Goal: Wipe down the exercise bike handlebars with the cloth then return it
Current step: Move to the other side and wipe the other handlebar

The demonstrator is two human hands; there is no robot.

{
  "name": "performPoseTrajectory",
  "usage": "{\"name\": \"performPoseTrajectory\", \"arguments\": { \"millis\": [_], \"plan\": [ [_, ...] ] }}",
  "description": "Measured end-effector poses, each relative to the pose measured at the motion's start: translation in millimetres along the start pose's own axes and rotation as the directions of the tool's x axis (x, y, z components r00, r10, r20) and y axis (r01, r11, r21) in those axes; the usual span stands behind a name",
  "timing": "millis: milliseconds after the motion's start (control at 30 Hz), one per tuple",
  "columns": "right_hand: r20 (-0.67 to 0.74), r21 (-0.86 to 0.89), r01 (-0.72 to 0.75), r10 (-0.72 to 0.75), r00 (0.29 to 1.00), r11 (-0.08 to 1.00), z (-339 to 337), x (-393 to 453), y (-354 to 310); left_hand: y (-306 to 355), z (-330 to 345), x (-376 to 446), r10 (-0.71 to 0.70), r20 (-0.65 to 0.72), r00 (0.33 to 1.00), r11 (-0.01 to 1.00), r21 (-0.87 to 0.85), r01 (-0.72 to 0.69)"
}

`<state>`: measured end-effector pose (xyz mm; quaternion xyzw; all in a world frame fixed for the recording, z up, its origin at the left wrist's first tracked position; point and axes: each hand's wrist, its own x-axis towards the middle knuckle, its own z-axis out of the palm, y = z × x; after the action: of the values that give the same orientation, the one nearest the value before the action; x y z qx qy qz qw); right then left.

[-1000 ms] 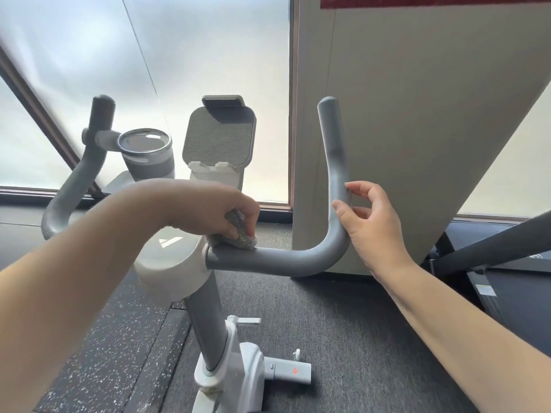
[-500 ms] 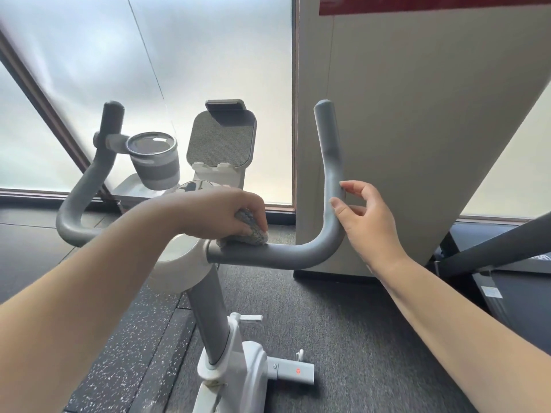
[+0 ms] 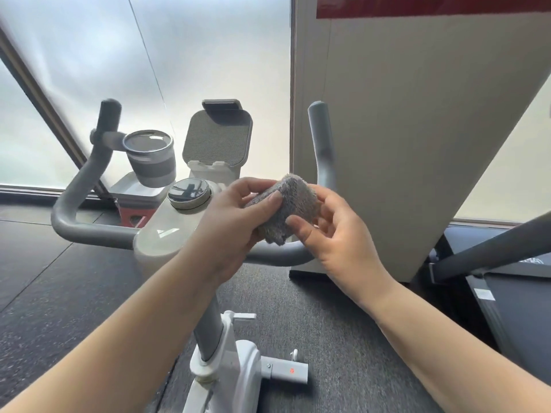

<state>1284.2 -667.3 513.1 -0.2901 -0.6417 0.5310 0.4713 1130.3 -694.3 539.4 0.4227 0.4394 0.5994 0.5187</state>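
A folded grey fluffy cloth (image 3: 290, 204) is held in the air just above the right handlebar (image 3: 320, 144) of the exercise bike. My left hand (image 3: 235, 216) pinches its left side between thumb and fingers. My right hand (image 3: 334, 234) cups its right side, thumb on the front of the cloth. The grey handlebars curve up at both ends; the left handlebar (image 3: 77, 204) is untouched. The horizontal stretch of the right bar is partly hidden behind my hands.
A cup holder (image 3: 150, 162) hangs off the left bar, a tablet rest (image 3: 217, 141) stands in the middle, and a round dial (image 3: 189, 193) sits on the white console. A beige partition (image 3: 417, 129) stands close to the right bar. A treadmill rail (image 3: 489, 248) runs at the right.
My left hand lifted the cloth off the right bar. My right hand let go of the bar's bend and moved left to take hold of the cloth too.
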Motion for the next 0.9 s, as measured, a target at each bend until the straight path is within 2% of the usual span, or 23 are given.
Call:
{"name": "performPoseTrajectory", "arguments": {
  "millis": [67, 133, 233, 300, 367, 467, 533, 633, 733, 900],
  "plan": [
    [0.016, 0.068, -0.013, 0.012, 1.0, 0.998, 2.7, 0.3, -2.4, 0.1, 2.7, -4.4, -0.005, -0.01, 1.0, 0.998, -0.061, 0.004],
    [0.002, 0.067, -0.005, 0.004, 1.0, 0.998, 3.9, -0.6, -2.7, 0.0, 2.4, -9.0, 0.003, -0.037, 0.999, 1.0, -0.027, -0.004],
    [-0.035, 0.099, -0.033, 0.036, 0.999, 0.995, 7.0, -5.4, 1.0, 2.6, -1.2, -13.3, 0.033, -0.069, 0.997, 0.984, 0.178, -0.021],
    [-0.093, 0.119, -0.057, 0.069, 0.993, 0.991, 7.0, -8.5, 5.2, 6.3, -7.2, -14.5, 0.115, -0.077, 0.99, 0.941, 0.327, -0.084],
    [-0.098, 0.171, -0.104, 0.122, 0.988, 0.98, 4.5, -11.5, 9.5, 9.1, -20.4, -14.4, 0.218, -0.106, 0.97, 0.833, 0.539, -0.128],
    [0.086, 0.281, -0.266, 0.252, 0.964, 0.922, 3.7, -20.3, 14.3, 10.3, -46.0, -17.7, 0.334, -0.118, 0.935, 0.604, 0.788, -0.117],
    [0.22, 0.229, -0.361, 0.314, 0.924, 0.904, 8.3, -28.9, 18.6, 8.9, -60.0, -21.1, 0.371, -0.107, 0.922, 0.48, 0.873, -0.092],
    [0.337, 0.116, -0.43, 0.372, 0.865, 0.895, 18.3, -37.6, 30.3, 5.2, -72.8, -26.6, 0.385, -0.103, 0.917, 0.301, 0.953, -0.02],
    [0.375, 0.075, -0.484, 0.425, 0.824, 0.872, 27.4, -40.0, 44.2, -2.4, -79.6, -31.8, 0.359, -0.102, 0.928, 0.262, 0.965, 0.005],
    [0.274, -0.022, -0.54, 0.525, 0.806, 0.841, 39.1, -38.3, 75.7, -13.8, -92.3, -37.0, 0.324, -0.081, 0.942, 0.28, 0.96, -0.014]
  ]
}}
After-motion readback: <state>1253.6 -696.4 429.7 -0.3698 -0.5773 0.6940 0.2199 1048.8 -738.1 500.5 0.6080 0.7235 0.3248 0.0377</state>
